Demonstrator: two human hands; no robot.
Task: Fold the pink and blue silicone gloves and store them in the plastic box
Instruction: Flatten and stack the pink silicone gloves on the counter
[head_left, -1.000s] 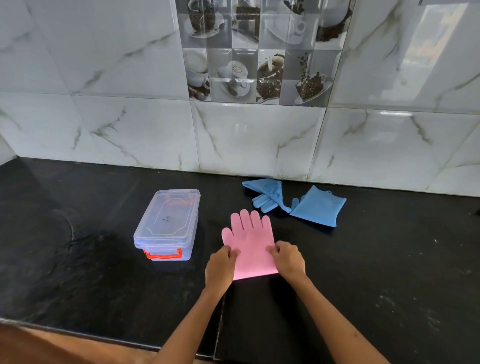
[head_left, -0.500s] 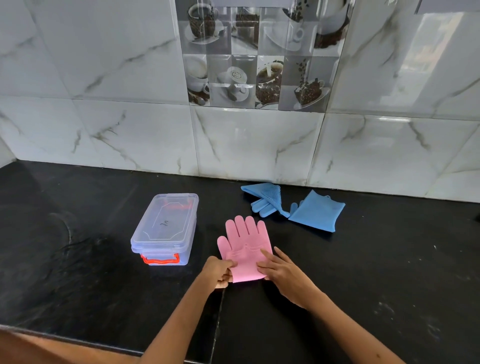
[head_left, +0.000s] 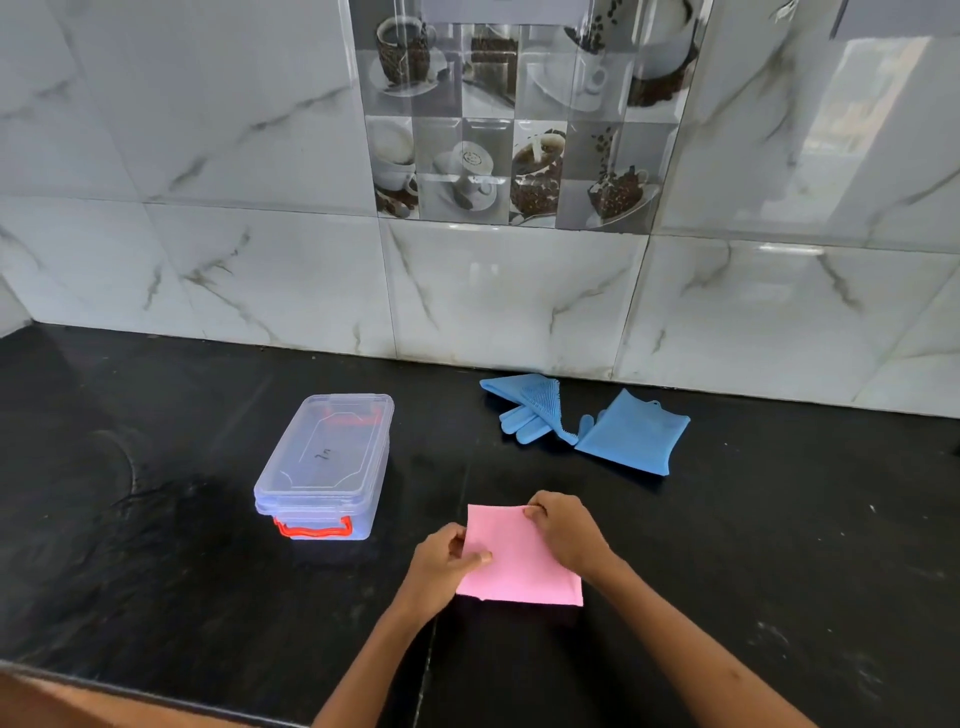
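The pink glove (head_left: 519, 561) lies folded into a rough rectangle on the black counter, its fingers hidden under the fold. My left hand (head_left: 441, 564) pinches its left edge and my right hand (head_left: 563, 530) pinches its far right corner. Two blue gloves lie near the wall: one (head_left: 524, 410) partly folded with bristles showing, the other (head_left: 634, 434) flat to its right. The clear plastic box (head_left: 324, 465) with a red latch stands to the left of the pink glove, its lid on.
The black stone counter (head_left: 182, 545) runs up to a marble-tiled wall (head_left: 509, 296) at the back. Its front edge (head_left: 130, 691) crosses the lower left.
The pink glove lay flat with its fingers spread before; it is now folded over on itself, fingers out of sight. Both hands shifted from its cuff to its left edge and far corner.
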